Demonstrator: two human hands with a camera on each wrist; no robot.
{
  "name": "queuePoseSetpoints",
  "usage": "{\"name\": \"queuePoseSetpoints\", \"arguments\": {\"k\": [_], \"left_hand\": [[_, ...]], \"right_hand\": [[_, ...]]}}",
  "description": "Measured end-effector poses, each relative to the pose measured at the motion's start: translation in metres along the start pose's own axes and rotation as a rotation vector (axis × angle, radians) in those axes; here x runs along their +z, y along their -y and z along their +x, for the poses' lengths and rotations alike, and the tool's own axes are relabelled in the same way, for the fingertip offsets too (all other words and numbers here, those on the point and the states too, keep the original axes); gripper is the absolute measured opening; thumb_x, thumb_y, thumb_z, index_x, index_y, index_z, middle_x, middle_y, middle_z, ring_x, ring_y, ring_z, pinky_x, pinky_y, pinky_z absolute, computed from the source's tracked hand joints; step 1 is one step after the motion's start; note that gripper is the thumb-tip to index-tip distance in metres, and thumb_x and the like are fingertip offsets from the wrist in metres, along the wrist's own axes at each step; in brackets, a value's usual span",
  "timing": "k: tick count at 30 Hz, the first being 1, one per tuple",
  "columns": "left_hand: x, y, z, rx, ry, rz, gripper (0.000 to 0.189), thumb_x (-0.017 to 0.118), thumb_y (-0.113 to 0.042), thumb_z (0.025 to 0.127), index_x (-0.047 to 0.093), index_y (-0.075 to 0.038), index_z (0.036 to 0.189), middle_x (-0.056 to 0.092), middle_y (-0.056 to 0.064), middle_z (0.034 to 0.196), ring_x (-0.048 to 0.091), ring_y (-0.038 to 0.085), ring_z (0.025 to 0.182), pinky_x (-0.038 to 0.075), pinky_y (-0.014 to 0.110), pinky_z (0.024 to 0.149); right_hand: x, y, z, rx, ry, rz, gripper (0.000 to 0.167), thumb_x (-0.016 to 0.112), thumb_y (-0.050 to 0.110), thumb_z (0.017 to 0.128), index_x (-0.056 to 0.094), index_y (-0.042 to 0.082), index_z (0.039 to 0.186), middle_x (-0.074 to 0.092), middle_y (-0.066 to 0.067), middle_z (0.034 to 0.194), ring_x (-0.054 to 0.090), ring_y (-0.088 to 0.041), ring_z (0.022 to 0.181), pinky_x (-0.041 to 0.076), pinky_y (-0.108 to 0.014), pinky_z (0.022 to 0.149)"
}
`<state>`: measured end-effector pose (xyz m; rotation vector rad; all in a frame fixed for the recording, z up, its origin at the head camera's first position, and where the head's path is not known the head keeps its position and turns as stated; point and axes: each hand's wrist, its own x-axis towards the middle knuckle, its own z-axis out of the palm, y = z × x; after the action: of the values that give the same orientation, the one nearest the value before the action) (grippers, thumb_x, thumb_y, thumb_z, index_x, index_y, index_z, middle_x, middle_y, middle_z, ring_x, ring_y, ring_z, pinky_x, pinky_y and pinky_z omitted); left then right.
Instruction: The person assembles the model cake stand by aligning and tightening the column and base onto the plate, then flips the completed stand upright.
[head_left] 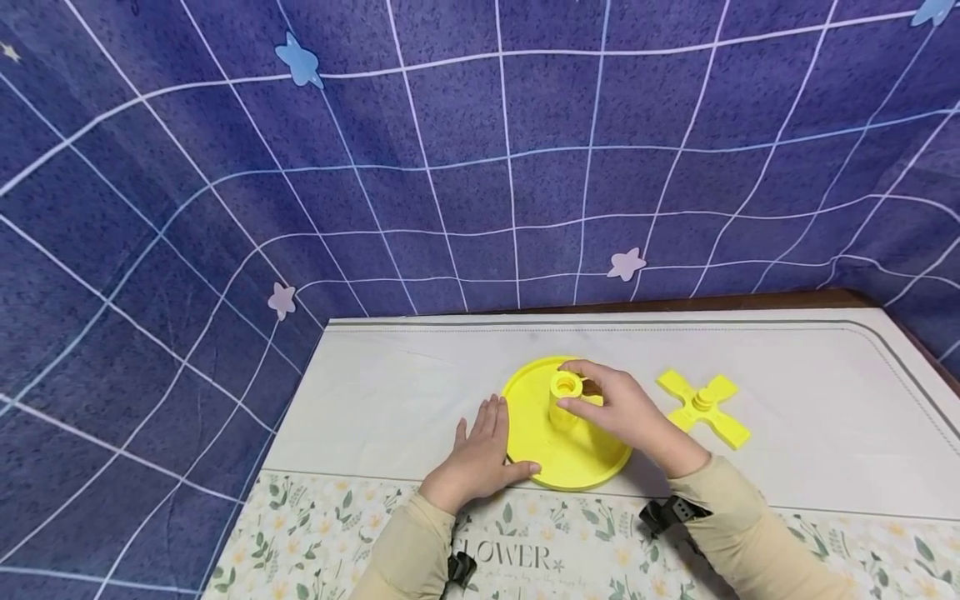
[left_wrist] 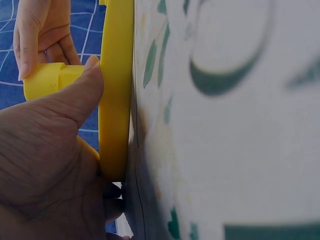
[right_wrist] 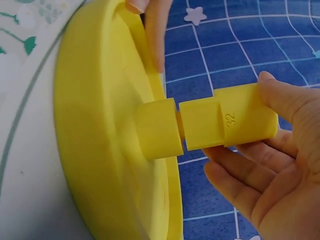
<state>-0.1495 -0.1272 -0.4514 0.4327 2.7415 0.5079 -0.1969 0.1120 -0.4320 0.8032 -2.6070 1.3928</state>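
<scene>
yellow hollow plastic tube (right_wrist: 240, 115) stands upright over the yellow cylindrical post (right_wrist: 160, 129) mid-tray, right hand (head_left: 628, 410) pinching it up top, i guess for alignment. left hand (head_left: 480, 454), fingers straight, likely braces the round yellow plastic tray (head_left: 570, 482). four-armed yellow plastic cross (head_left: 703, 402) lies right, out of the way from here.

free: white tabletop (head_left: 435, 354) behind yellow dish (head_left: 573, 462) | right obstacle: yellow cross (head_left: 703, 400) (lying flat) | back: blue curtain (head_left: 465, 192)
</scene>
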Motion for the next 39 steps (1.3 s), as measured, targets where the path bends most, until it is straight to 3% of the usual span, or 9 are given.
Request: {"name": "queuePoseSetpoints", "arguments": {"k": [15, 28, 35, 39], "left_hand": [[0.002, 0.001, 0.0, 0.0, -0.011, 0.014, 0.107, 0.056, -0.062, 0.089, 0.002, 0.003, 0.154, -0.002, 0.018, 0.162, -0.002, 0.032, 0.149, 0.003, 0.06, 0.114], [0.002, 0.001, 0.001, 0.004, -0.01, 0.007, 0.107, 0.056, -0.062, 0.089, 0.002, 0.003, 0.154, -0.003, 0.018, 0.162, -0.002, 0.032, 0.148, 0.003, 0.06, 0.114], [0.002, 0.002, 0.001, 0.007, -0.01, 0.001, 0.107, 0.055, -0.063, 0.09, 0.001, 0.003, 0.154, -0.003, 0.018, 0.162, -0.002, 0.032, 0.148, 0.002, 0.06, 0.114], [0.002, 0.002, 0.0, 0.005, -0.005, -0.002, 0.107, 0.055, -0.063, 0.09, 0.001, 0.003, 0.154, -0.004, 0.018, 0.162, -0.002, 0.032, 0.148, 0.002, 0.06, 0.114]], "right_hand": [[0.012, 0.004, -0.002, -0.026, -0.152, -0.198, 0.042, 0.081, 0.032, 0.08, 0.064, 0.009, 0.111, 0.069, -0.002, 0.093, 0.064, -0.018, 0.079, 0.054, -0.036, 0.072], [0.015, 0.008, -0.004, 0.014, -0.199, -0.223, 0.042, 0.083, 0.035, 0.078, 0.061, 0.01, 0.105, 0.069, -0.003, 0.09, 0.068, -0.021, 0.078, 0.056, -0.035, 0.07], [0.015, 0.008, -0.005, 0.018, -0.192, -0.217, 0.044, 0.081, 0.036, 0.079, 0.06, 0.01, 0.107, 0.069, -0.004, 0.092, 0.068, -0.024, 0.079, 0.056, -0.038, 0.07], [0.013, 0.007, -0.006, 0.006, -0.176, -0.225, 0.048, 0.08, 0.037, 0.081, 0.06, 0.008, 0.113, 0.07, -0.008, 0.101, 0.067, -0.025, 0.084, 0.055, -0.042, 0.074]]}}
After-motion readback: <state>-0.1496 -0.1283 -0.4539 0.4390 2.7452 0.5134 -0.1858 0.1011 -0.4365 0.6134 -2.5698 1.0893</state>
